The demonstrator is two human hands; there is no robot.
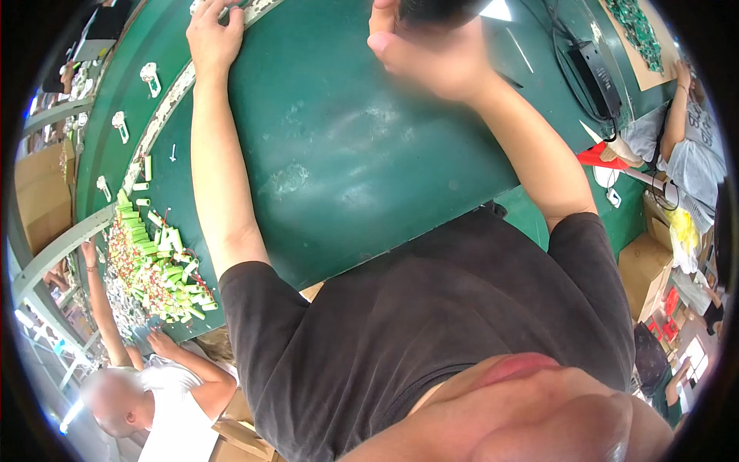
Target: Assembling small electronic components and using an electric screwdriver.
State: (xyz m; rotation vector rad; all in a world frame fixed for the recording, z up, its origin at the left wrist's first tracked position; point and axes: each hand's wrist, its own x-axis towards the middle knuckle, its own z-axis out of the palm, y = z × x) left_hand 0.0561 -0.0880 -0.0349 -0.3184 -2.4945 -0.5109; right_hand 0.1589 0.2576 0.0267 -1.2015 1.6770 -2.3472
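My left hand reaches over the pale, worn rail at the top left. Its fingers close on a small white part, partly cut off by the picture's upper edge. Blurred by motion, my right hand is at the top middle, above the green tabletop. It holds a dark rounded object whose kind I cannot make out, since most of it lies outside the picture. Beyond the rail, white plastic parts lie spaced along a green belt.
Left of my arm sits a heap of green cylindrical cells with red wires, where a co-worker's hand rests. A black power box with cables is at the right. Green circuit boards lie on cardboard, near another person's arm.
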